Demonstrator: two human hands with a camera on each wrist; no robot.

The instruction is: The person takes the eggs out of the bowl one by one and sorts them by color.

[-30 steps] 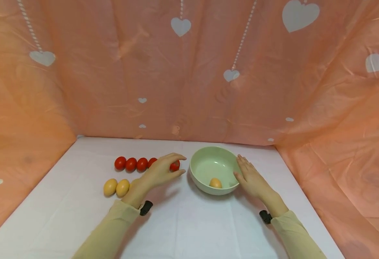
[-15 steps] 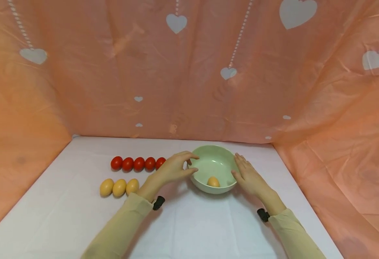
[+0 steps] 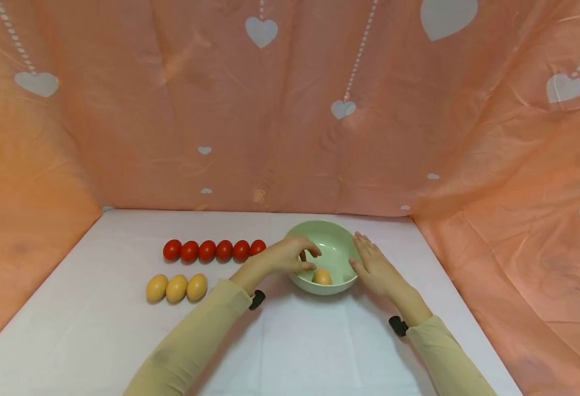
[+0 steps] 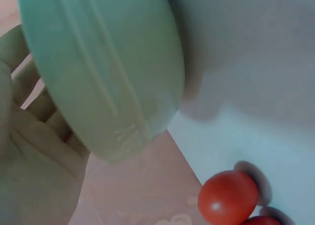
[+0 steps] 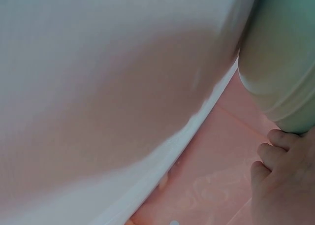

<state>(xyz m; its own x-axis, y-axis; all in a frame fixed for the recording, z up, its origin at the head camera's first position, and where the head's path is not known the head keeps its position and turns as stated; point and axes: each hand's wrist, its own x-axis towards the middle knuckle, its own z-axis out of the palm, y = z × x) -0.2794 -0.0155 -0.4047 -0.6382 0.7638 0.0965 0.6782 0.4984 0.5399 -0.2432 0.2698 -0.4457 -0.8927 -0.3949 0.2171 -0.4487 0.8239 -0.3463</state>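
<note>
A light green bowl [image 3: 315,288] stands on the white-covered table, with one yellowish-brown egg [image 3: 322,276] lying inside near its front wall. My left hand [image 3: 290,256] reaches over the bowl's left rim, fingers loosely bent and thumb apart, with the fingertips above the inside, close to the egg. Nothing shows between those fingers. In the left wrist view, the bowl's outer wall [image 4: 113,77] hides the fingertips. My right hand [image 3: 376,269] lies with straight fingers along the bowl's right side. The right wrist view has its curved fingers [image 5: 271,156] at the bowl's wall [image 5: 283,52].
Three yellow eggs [image 3: 176,289] sit in a row at the left. Behind them runs a row of several red, tomato-like round things [image 3: 207,251], its right end close to my left forearm. An orange curtain [image 3: 270,137] with white hearts encloses the table's back and sides.
My left hand has moved right, from beside the red row to over the bowl, uncovering the third egg and more of the red row. My right hand stays at the bowl's side.
</note>
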